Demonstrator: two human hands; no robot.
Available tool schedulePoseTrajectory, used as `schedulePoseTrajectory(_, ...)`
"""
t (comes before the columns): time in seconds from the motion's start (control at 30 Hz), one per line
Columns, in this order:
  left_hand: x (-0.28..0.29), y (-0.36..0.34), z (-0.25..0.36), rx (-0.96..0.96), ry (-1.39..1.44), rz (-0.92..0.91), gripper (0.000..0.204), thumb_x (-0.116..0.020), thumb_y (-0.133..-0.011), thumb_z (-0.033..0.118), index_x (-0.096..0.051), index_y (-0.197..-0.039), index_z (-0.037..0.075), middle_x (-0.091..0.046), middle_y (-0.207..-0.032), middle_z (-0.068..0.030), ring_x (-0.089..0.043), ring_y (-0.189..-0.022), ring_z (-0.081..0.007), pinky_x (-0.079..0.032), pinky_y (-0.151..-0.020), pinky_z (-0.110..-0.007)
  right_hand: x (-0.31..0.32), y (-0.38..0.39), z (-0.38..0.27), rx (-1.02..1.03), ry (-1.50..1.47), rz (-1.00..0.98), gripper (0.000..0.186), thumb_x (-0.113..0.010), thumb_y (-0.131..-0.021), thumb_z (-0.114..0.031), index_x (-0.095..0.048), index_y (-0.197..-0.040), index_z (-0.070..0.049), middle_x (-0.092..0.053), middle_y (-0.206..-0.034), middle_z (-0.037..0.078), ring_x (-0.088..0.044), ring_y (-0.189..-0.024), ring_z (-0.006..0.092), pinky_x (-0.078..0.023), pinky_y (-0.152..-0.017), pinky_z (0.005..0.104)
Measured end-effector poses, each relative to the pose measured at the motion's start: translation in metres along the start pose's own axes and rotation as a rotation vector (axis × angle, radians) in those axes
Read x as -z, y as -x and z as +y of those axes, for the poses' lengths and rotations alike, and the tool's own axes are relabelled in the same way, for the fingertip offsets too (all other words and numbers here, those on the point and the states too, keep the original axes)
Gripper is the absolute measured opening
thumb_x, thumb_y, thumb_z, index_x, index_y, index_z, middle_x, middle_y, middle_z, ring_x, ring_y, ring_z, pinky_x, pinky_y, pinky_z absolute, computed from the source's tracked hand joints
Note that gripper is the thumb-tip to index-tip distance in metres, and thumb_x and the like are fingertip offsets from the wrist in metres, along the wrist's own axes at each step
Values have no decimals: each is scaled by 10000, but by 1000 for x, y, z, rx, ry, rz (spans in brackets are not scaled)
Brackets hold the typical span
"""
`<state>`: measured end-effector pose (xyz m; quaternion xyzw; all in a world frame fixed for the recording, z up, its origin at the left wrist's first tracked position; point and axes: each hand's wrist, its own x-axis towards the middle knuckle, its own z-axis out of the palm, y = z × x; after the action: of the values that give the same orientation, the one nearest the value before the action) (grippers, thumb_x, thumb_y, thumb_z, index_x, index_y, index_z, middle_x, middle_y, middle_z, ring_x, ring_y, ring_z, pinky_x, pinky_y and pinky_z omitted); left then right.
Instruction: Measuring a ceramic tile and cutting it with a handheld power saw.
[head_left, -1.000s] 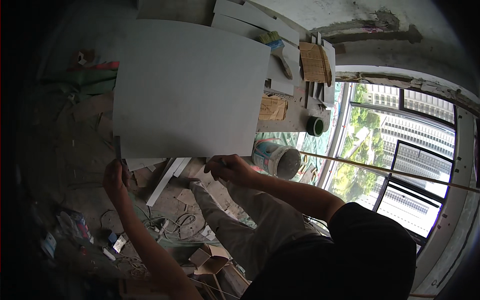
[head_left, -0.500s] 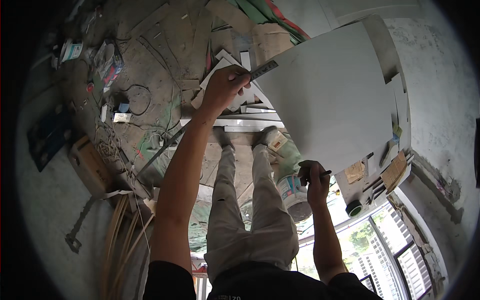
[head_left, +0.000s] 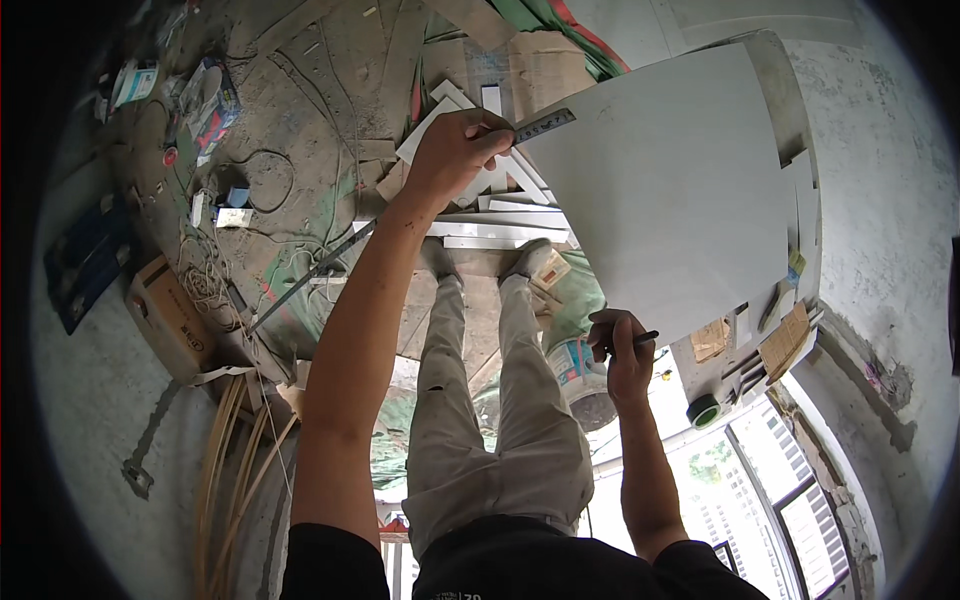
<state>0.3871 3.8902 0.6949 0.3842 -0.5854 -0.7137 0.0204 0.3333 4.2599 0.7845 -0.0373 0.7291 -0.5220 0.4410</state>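
Left grip (head_left: pixel 462 150) pinches the ruler (head_left: pixel 548 124), right grip (head_left: pixel 624 352) curls snugly round a pen (head_left: pixel 647 337); best hold the ruler flat against the panel (head_left: pixel 680 200).

Brown cardboard box (head_left: pixel 168 318), white bucket (head_left: pixel 577 367), tangled cables (head_left: pixel 206 288)

Glaring window (head_left: pixel 748 492), dim vignetted edges

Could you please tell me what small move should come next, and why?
I'd probably steady the ruler against the grey panel with the left hand, because the ruler's end overlaps the panel's far left corner, while the right hand holds a dark pen-like tool by the near edge.
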Motion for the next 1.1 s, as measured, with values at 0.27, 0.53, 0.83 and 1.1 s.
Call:
schedulePoseTrajectory(0.27,2,-5,0,1,-3,-23,236,-745,-989,215,-798,-1040,-10,-766,-861,-34,-646,-698,-99,-509,-683,-263,0,-5,-3,-18,-28,0,439,-491,-1200,-334,-740,-1133,22,-674,-819,34,-532,-650,83,-414,-601,258)
schedulePoseTrajectory(0.53,6,-5,-5,13,-6,-19,265,-753,-991,250,-807,-1072,4,-758,-860,-25,-661,-716,-96,-490,-668,-263,-6,-6,-5,-12,21,1,475,-449,-1205,-357,-731,-1121,17,-668,-790,52,-521,-618,90,-399,-577,255)
schedulePoseTrajectory(0.83,6,-7,-9,62,73,-38,272,-782,-997,241,-801,-1089,-14,-752,-863,-31,-653,-715,-88,-463,-646,-250,-6,-8,-6,-15,7,0,467,-465,-1204,-353,-737,-1129,20,-670,-797,45,-523,-635,84,-406,-590,255)
schedulePoseTrajectory(1.1,0,-5,-9,26,124,-15,255,-778,-992,225,-805,-1054,-21,-750,-850,-32,-645,-699,-93,-477,-658,-257,-10,-10,-10,-20,-75,-14,500,-435,-1212,-370,-737,-1146,23,-676,-841,50,-554,-682,101,-449,-647,272)
